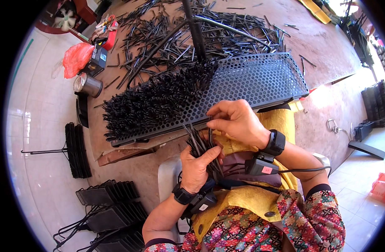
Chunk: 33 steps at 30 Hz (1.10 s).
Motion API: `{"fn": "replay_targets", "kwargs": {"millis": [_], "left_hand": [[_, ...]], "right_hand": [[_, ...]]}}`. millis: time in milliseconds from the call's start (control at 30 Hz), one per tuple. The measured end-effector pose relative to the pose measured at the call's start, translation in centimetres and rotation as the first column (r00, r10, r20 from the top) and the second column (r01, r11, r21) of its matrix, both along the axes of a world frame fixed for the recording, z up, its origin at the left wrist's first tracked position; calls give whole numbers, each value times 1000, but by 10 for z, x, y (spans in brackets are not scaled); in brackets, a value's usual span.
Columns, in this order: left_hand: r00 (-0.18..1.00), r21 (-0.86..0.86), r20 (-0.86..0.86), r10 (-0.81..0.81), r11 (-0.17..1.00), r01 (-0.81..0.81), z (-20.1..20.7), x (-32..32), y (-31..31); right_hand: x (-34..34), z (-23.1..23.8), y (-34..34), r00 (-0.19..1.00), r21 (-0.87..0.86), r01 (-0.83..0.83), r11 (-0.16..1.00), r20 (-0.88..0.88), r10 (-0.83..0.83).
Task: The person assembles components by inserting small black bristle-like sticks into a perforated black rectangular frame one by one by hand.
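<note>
My left hand (197, 167) is closed around a bundle of thin black strips (195, 142), which stand up between thumb and fingers. Just above it, my right hand (239, 122) pinches a single black strip (210, 133) between thumb and fingertips. Both hands are in front of the near edge of a dark perforated panel (259, 80). Tufts of black strips (154, 98) stand densely in the panel's left part, while round holes show bare on its right. A black rod (194, 29) rises behind the panel, with side braces.
Loose black strips (242, 33) lie heaped on the brown table (326, 54) beyond the panel. Along its left edge are a metal can (88, 85), a dark box (96, 59) and a red plastic bag (78, 59). Black bristled pieces with rods (112, 214) stand on the floor at left.
</note>
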<state>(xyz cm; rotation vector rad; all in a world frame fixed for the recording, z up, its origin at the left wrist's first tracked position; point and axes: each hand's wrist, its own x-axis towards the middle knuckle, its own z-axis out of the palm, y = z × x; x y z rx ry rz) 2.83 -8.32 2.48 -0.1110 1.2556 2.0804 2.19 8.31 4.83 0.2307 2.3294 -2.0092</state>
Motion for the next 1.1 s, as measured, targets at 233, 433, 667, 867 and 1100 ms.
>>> {"fn": "replay_targets", "kwargs": {"millis": [233, 433, 667, 867, 1100], "left_hand": [[997, -10, -14, -72, 997, 72, -5, -6, 0], [983, -112, 22, -180, 977, 181, -9, -3, -5], [999, 1, 46, 18, 1000, -18, 0, -8, -1], [998, -53, 65, 1, 999, 3, -9, -6, 1], [1000, -134, 25, 17, 991, -14, -7, -4, 2]], "right_hand": [[5, -10, 8, 986, -119, 126, 985, -96, -138], [-5, -1, 31, 931, -144, 304, 942, -164, -325], [0, 0, 33, 978, -283, 176, 943, -60, -200], [7, -13, 20, 995, -120, 56, 991, -81, -66], [15, -4, 16, 990, 77, 85, 993, -120, -76]]}}
